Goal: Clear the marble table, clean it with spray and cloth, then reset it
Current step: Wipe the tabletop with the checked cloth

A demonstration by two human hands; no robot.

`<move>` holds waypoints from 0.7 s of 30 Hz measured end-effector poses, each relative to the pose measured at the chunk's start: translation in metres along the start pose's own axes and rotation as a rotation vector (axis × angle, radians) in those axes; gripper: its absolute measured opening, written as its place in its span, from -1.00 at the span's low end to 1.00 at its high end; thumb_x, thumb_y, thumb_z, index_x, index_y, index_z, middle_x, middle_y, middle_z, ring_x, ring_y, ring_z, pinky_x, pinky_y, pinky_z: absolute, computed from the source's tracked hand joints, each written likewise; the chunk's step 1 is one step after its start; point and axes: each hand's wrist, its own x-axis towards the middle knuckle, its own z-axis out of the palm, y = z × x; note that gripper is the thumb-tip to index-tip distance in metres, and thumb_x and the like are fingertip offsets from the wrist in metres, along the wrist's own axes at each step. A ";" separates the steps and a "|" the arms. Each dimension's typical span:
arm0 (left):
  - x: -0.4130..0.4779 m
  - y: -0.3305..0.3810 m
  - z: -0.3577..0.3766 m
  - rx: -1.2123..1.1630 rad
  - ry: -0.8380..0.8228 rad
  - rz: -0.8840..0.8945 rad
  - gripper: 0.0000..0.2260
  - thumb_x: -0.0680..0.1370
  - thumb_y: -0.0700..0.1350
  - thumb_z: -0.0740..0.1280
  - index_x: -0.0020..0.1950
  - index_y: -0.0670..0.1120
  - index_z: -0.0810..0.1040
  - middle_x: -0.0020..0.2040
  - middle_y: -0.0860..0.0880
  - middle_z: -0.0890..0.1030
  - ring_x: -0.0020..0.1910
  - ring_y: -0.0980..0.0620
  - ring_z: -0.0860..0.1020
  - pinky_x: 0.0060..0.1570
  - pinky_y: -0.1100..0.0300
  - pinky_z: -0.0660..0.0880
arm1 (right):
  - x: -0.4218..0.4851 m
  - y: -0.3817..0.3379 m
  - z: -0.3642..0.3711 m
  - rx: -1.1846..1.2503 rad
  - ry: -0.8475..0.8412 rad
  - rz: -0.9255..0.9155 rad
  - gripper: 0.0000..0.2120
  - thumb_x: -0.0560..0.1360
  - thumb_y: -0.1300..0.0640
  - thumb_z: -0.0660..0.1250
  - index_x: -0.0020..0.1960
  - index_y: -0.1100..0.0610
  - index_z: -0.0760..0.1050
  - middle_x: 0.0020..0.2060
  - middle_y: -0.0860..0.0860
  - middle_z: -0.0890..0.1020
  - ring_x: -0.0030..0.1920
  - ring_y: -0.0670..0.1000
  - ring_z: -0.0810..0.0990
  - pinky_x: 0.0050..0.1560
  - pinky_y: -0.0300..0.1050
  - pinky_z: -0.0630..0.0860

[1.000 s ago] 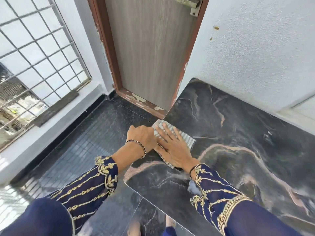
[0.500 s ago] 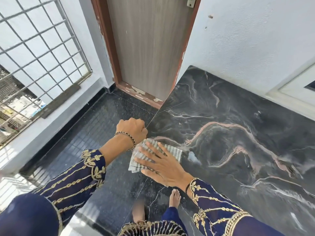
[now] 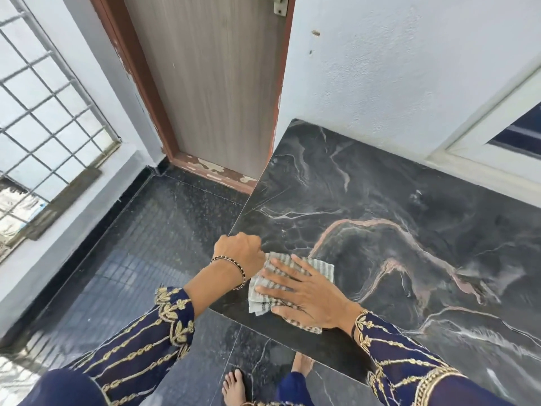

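Note:
The dark marble table (image 3: 380, 200) with pink and white veins fills the right half of the head view, and nothing stands on it. A folded grey-and-white striped cloth (image 3: 320, 266) lies near the table's front left corner. My right hand (image 3: 304, 291) presses flat on the cloth with the fingers spread. My left hand (image 3: 238, 253) is curled into a fist at the table's left edge, touching the cloth's left side. Whether it grips the edge is hidden.
A wooden door (image 3: 210, 83) in a brown frame stands behind the table's far left corner. A barred window (image 3: 44, 112) runs along the left wall. Dark tiled floor (image 3: 146, 244) lies left of the table; my bare feet (image 3: 234, 385) stand by its front edge. A white window frame (image 3: 483, 148) borders the table's far side.
My right hand has slid the cloth along the table's left edge toward the front corner. The left fist has stayed beside it at the edge.

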 end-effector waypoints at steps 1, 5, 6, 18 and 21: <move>0.004 0.001 0.001 -0.011 -0.009 -0.011 -0.74 0.55 -0.10 0.09 0.07 -0.06 0.55 0.09 -0.09 0.63 0.07 -0.15 0.59 0.01 0.07 0.44 | 0.004 0.014 -0.001 0.003 0.014 0.016 -0.48 0.69 -0.21 0.03 0.62 -0.19 0.06 0.64 -0.09 0.05 0.64 0.04 -0.05 0.55 0.27 0.10; 0.032 0.016 0.000 -0.032 -0.012 -0.019 -0.78 0.55 -0.05 0.08 -0.11 -0.06 0.49 0.02 -0.10 0.63 0.02 -0.16 0.60 -0.10 0.08 0.43 | 0.023 0.076 -0.003 -0.003 0.020 0.093 -0.49 0.69 -0.21 0.02 0.61 -0.17 0.10 0.63 -0.10 0.09 0.64 0.02 -0.05 0.57 0.26 0.05; 0.041 0.022 -0.002 -0.026 0.000 -0.013 -0.74 0.57 -0.02 0.06 -0.08 -0.07 0.51 0.03 -0.11 0.63 0.04 -0.16 0.60 -0.10 0.09 0.43 | 0.028 0.092 -0.004 -0.008 0.019 0.112 -0.49 0.69 -0.21 0.01 0.61 -0.17 0.09 0.63 -0.10 0.08 0.64 0.01 -0.06 0.57 0.25 0.03; 0.152 0.084 -0.023 0.090 -0.096 0.027 -0.07 0.38 0.36 0.34 0.51 -0.17 0.07 0.54 -0.22 0.10 0.49 -0.32 0.13 0.28 -0.24 0.35 | 0.089 0.270 -0.021 -0.061 0.029 0.308 -0.49 0.68 -0.23 -0.07 0.62 -0.22 0.03 0.64 -0.14 0.03 0.63 -0.06 -0.10 0.60 0.14 -0.07; 0.175 0.099 -0.025 0.120 -0.246 -0.061 0.21 0.25 0.35 0.47 0.54 -0.25 -0.16 0.56 -0.30 -0.13 0.49 -0.46 -0.03 0.27 -0.33 0.34 | 0.104 0.309 -0.026 -0.013 0.018 0.365 -0.48 0.67 -0.27 -0.13 0.61 -0.27 -0.05 0.63 -0.17 -0.02 0.63 -0.08 -0.15 0.60 0.15 -0.11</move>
